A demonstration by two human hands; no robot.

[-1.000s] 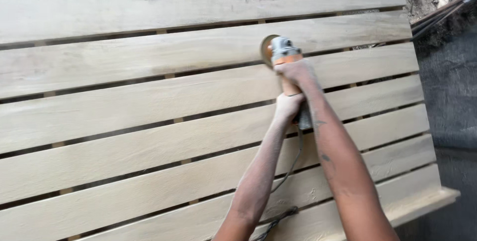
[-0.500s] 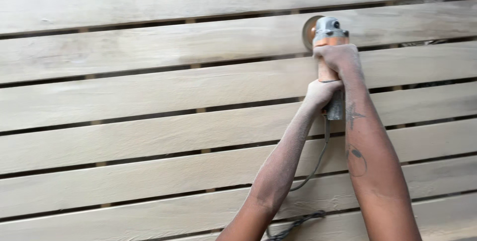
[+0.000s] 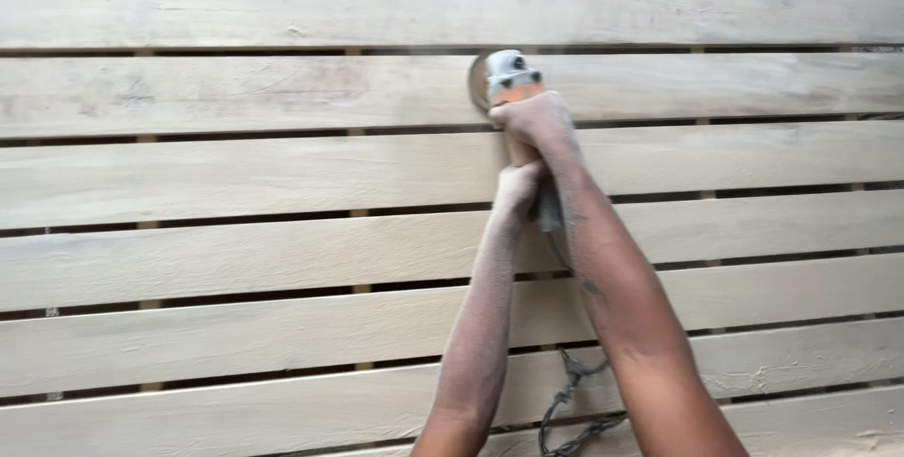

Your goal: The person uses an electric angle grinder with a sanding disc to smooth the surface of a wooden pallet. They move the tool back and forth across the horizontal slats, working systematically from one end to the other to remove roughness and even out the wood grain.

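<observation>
Slats: pale wooden slats [image 3: 235, 170] run level across the whole view, dark gaps between them.
Left hand: left hand [image 3: 521, 189], dust-coated, grip wrapped tight around the grinder's rear handle.
Grinder: orange and grey angle grinder [image 3: 509, 80] sits right of centre, its disc pressed to the second slat from the top.
Right hand: right hand [image 3: 537, 120], grip closed on the grinder body, just below the head.
Cord: twisted cord [image 3: 565, 400] hangs between the forearms.
</observation>
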